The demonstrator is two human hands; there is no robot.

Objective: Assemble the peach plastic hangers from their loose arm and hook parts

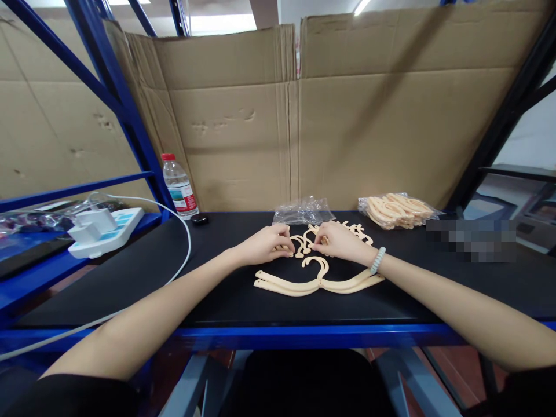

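Folding clothes hangers (347,285) in beige plastic lie on the black tabletop near its front edge, arms spread and hooks pointing up. Beyond them sits a group of curved beige hanger pieces (299,246). My left hand (270,243) is at the left side of this group, its fingers curled closed over a beige hanger piece that is mostly hidden. From the right, my right hand (342,240) pinches a hanger piece between thumb and fingers. More pieces (362,233) lie partly hidden behind that hand.
A crumpled clear plastic bag (303,211) and a bag of beige hanger pieces (397,209) lie at the back. On the left are a water bottle (180,188), a small black object (200,219), a power strip (106,231) and its white cable (190,249). Cardboard (238,133) walls the back.
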